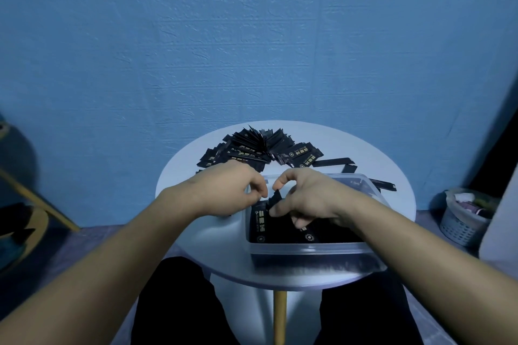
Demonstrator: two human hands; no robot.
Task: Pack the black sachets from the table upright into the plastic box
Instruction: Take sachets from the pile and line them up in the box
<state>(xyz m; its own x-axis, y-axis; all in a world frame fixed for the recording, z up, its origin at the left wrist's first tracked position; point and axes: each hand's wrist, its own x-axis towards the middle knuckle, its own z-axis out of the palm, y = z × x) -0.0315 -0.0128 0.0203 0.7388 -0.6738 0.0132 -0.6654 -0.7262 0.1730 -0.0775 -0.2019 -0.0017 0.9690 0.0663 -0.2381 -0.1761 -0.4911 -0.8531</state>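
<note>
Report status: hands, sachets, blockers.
Right hand pinches a sachet over plastic box; left hand curled at its rim, grip unclear. Pile waits on table. Nothing blocking.

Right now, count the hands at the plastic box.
2: left hand at the box's left rim; right hand inside it, among packed sachets. None seem hidden.

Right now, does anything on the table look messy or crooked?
Yes. The loose sachets at the far side of the table lie in a messy fan, not a neat stack. Two black strips have strayed to the right, behind the plastic box. One sachet sticks up crooked at the box's left end.
</note>
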